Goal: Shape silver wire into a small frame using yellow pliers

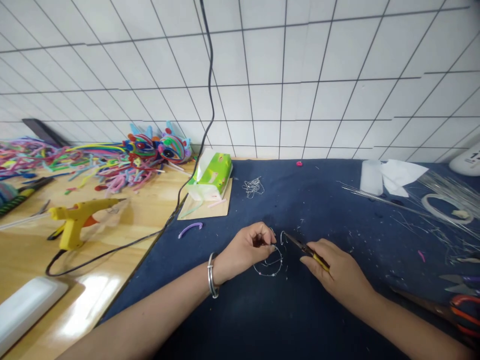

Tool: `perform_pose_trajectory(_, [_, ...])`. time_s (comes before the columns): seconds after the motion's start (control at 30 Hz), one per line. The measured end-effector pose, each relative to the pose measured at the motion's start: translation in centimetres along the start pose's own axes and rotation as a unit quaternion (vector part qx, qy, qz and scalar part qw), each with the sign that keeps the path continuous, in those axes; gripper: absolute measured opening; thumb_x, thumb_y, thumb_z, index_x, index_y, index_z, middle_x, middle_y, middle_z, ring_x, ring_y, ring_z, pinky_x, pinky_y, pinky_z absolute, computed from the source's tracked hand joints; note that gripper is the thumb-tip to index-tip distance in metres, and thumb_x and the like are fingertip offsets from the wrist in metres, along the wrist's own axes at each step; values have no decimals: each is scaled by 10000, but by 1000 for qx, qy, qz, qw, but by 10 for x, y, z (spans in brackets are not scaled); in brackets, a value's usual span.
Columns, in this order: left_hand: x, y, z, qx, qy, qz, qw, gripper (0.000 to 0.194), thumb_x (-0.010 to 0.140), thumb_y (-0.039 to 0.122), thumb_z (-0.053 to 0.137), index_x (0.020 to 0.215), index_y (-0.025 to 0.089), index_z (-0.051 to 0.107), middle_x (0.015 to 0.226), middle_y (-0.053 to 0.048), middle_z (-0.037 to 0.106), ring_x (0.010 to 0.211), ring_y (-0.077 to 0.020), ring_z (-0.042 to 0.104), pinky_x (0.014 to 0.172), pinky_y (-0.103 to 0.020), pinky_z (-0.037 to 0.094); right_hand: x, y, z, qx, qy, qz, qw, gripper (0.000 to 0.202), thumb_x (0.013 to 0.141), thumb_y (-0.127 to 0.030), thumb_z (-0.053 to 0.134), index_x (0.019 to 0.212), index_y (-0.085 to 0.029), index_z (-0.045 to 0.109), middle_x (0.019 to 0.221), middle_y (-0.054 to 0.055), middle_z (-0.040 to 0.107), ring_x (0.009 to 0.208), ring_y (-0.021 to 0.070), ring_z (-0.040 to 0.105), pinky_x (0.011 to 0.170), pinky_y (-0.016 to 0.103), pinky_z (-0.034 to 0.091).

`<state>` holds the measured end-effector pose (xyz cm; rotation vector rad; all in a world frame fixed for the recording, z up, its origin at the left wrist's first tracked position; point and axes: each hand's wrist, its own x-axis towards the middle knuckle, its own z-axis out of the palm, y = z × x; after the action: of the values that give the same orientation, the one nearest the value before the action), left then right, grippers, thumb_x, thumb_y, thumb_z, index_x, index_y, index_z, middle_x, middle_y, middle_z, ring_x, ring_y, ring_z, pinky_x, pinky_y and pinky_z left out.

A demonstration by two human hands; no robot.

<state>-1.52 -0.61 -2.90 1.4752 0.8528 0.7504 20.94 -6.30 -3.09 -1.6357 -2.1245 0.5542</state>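
Observation:
My left hand [249, 250], with a silver bangle on the wrist, pinches a thin wire ring [268, 274] with small beads, which hangs below the fingertips. My right hand [333, 265] is wrapped round pliers [308, 250] with yellow handles. The tips of the pliers point left at a small curved wire hook [282, 237], just right of my left fingertips. Whether the jaws grip the hook is too small to tell.
A tangle of wire hooks [253, 187] and a green tissue pack [215, 175] lie behind. A yellow glue gun [77, 220] rests on the wooden table at left. At right are orange-handled scissors [465, 312], long wires [446, 192] and a white coil [425, 200].

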Motion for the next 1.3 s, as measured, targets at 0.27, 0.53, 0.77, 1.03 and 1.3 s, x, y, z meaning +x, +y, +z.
perform_pose_trajectory(0.27, [-1, -4, 1, 37, -8, 17, 999, 132, 720, 38, 520, 726, 148, 447, 768, 8, 497, 638, -71, 434, 580, -209, 353, 1, 3, 0, -33, 15, -9, 999, 307, 863, -469, 393, 988, -229, 537, 829, 19, 549, 726, 148, 528, 636, 281, 428])
perform_pose_trajectory(0.53, [-1, -5, 3, 35, -20, 35, 999, 142, 715, 24, 486, 744, 154, 437, 753, 12, 469, 622, -72, 408, 565, -209, 340, 0, 4, 3, -62, 33, -34, 997, 313, 868, -453, 396, 1020, -222, 541, 849, 29, 565, 742, 149, 541, 647, 278, 447])
perform_pose_trajectory(0.77, [-2, -4, 4, 36, -8, 42, 998, 141, 712, 29, 472, 724, 158, 417, 727, 19, 445, 598, -70, 379, 553, -202, 329, 2, 5, 3, -87, 55, -47, 994, 315, 869, -442, 399, 1017, -211, 554, 832, 38, 579, 736, 153, 556, 624, 270, 456])
perform_pose_trajectory(1.03, [-3, 2, 7, 47, -14, 36, 998, 127, 755, 58, 464, 746, 167, 400, 748, 15, 433, 638, -84, 384, 592, -213, 340, 3, 2, 3, -121, 82, -85, 986, 302, 872, -410, 415, 991, -180, 569, 820, 52, 573, 740, 155, 550, 614, 259, 446])
perform_pose_trajectory(1.3, [-3, 5, 9, 60, -22, 57, 996, 107, 797, 87, 449, 764, 170, 391, 778, 9, 429, 692, -101, 384, 651, -239, 346, 2, 0, 0, -170, 118, -130, 970, 269, 865, -366, 447, 964, -156, 582, 816, 72, 569, 770, 166, 537, 667, 272, 437])
